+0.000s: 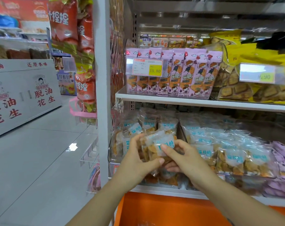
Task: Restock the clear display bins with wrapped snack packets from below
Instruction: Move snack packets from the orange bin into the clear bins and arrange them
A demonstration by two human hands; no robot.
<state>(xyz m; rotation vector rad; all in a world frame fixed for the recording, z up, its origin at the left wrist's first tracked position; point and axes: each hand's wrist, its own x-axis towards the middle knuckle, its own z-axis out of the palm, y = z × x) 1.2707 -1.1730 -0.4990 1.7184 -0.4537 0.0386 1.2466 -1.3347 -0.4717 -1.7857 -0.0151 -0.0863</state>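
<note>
The clear bin (115, 158) on the lower shelf (163, 190) is mostly hidden behind piled snacks, and the far right packs are blurry. Both arms reach forward. The left hand (136, 162) and right hand (185, 158) each curl their grip around a bunch of snack packets (156, 144) just above the bin.

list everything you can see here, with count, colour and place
wrapped snack packets: a handful, clear with blue labels, held at left bin
clear display bins: at least two, heaped with packets, lower shelf
purple packets: a pile, lower shelf far right
pink snack bags: a row, upper shelf
price tag: one, yellow 15.80, upper bin front
yellow bags: several, upper right
white floor display: one, red lettering, left
left hand: gripping packets
right hand: gripping packets
</note>
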